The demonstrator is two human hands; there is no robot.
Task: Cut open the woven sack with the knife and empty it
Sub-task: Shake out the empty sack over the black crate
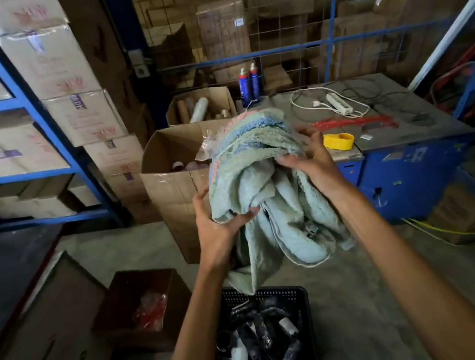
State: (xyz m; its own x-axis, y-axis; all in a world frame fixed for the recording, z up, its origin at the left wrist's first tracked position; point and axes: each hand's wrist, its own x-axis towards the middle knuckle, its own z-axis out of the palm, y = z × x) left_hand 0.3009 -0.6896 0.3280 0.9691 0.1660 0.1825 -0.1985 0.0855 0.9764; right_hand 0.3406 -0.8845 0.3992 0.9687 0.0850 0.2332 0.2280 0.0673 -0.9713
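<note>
A pale green woven sack (pixel 268 187) with blue and pink stripes near its top hangs crumpled and limp between my hands, above a black plastic crate (pixel 298 294). My left hand (pixel 219 229) grips a bunched fold at the sack's lower left, thumb over the cloth. On the sack's right side, my right hand (pixel 310 159) holds it with the fingers spread and curled into the folds. The crate on the floor holds several dark wrapped cylinders and white pieces. No knife is in view.
An open cardboard box (pixel 175 186) stands behind the sack. A blue machine table (pixel 402 128) at right carries a yellow tape dispenser (pixel 338 141), a power strip, cables and red strips. Blue shelving with cartons fills the left; a brown box with red plastic sits on the floor.
</note>
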